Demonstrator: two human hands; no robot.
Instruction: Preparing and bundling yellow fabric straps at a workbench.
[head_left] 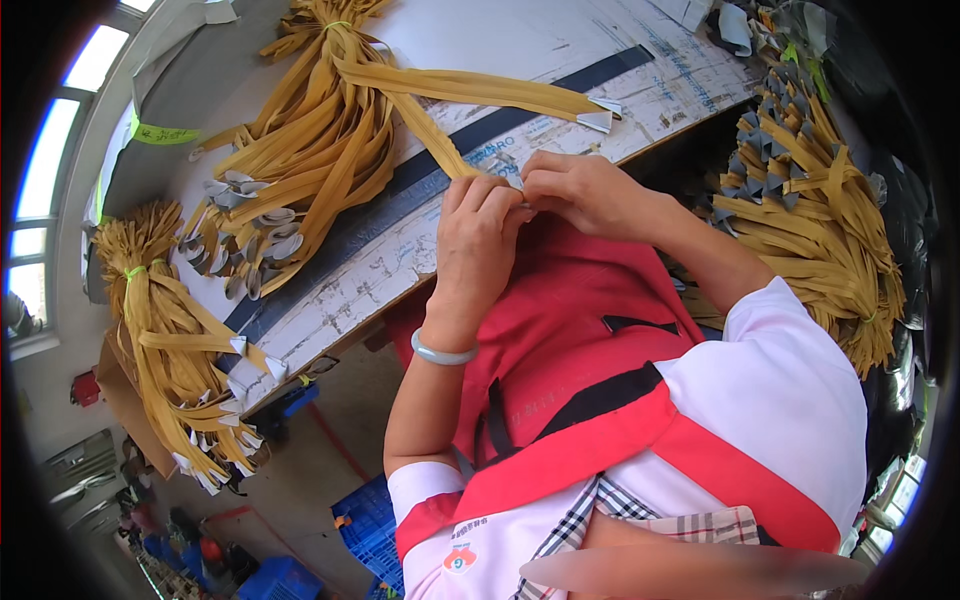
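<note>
My left hand (478,222) and my right hand (575,190) meet at the near edge of a white worktable (520,45), both pinching the end of one mustard-yellow strap (430,130). That strap runs up the table to a tied bundle of the same straps (320,130). A pale green bangle (443,352) circles my left wrist. Another yellow strap with a grey triangular tip (598,120) lies just beyond my hands. I wear a red apron (570,320) over a white shirt.
A second tied bundle (170,330) hangs over the table's left corner. A big heap of grey-tipped straps (820,210) lies at the right. A dark blue band (400,195) crosses the tabletop. Blue crates (365,515) stand on the floor below.
</note>
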